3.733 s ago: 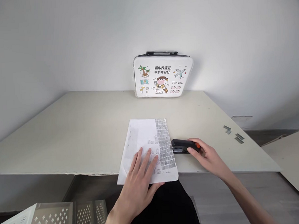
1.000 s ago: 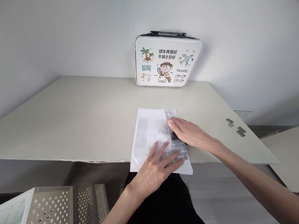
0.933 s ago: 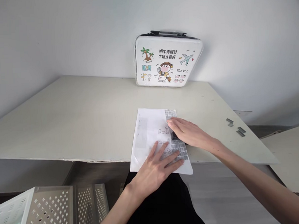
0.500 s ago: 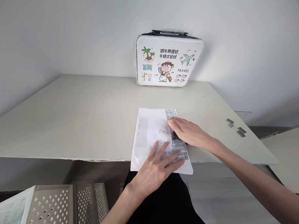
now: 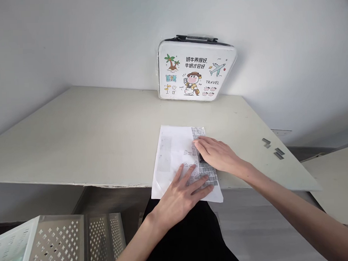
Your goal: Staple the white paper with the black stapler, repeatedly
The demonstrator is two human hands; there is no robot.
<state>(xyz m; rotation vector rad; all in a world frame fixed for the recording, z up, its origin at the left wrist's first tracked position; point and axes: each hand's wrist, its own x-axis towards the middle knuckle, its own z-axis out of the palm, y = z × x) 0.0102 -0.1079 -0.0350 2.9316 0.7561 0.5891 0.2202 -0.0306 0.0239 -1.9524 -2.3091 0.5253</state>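
Note:
A stack of white printed paper sheets (image 5: 166, 165) lies at the table's front edge, its lower part sticking out over my lap. A grey brick-like pattern runs down its right side. My left hand (image 5: 184, 195) rests flat on the lower part of the sheets, fingers spread. At their right edge, my right hand (image 5: 218, 153) is closed over a black stapler (image 5: 201, 159). Only a small dark end of it shows beside the palm; the rest is hidden under the hand.
Upright against the wall stands a white case (image 5: 197, 71) with cartoon prints and a black handle. Several short grey metal strips, like staple rows (image 5: 279, 153), lie at the table's (image 5: 104, 129) right. A perforated plastic basket (image 5: 60, 243) stands low on the left.
Both hands keep nearly the same places on the paper. My right hand has shifted very slightly left, and the whole view has moved a little.

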